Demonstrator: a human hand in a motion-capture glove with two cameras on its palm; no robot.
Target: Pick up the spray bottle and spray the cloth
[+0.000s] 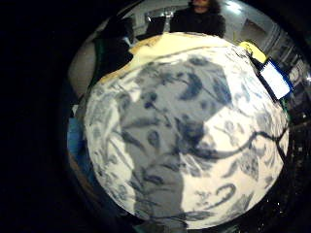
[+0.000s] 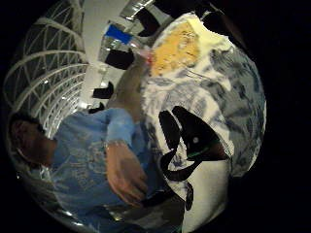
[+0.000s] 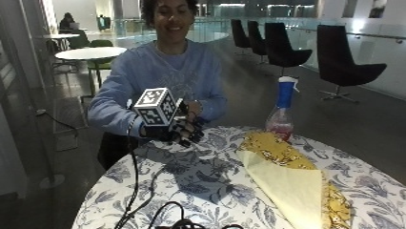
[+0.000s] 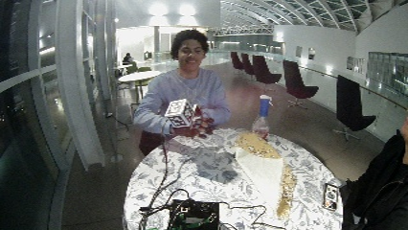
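Note:
A clear spray bottle [image 3: 281, 110] with a blue head and pink liquid stands upright at the table's far side, touching the far end of the yellow cloth [image 3: 287, 177]. The cloth lies flat, a pale folded layer over a gold patterned one. My gloved right hand [image 3: 181, 128] hovers above the near-left table edge, well left of the bottle, fingers hanging loosely and holding nothing. In the wide view the hand [image 4: 195, 125], bottle [image 4: 261, 115] and cloth [image 4: 260, 162] stand the same way. The thumb side palm view shows the cloth [image 2: 177, 46] and bottle [image 2: 130, 41] far off.
The round table [image 3: 190, 181] wears a blue-and-white floral cover. Black cables [image 3: 136, 191] trail from the hand to a black box [image 4: 191, 215] at the near edge. A phone [image 4: 330, 196] lies at the right edge. The bare left hand [image 2: 124, 172] stays by the person's body.

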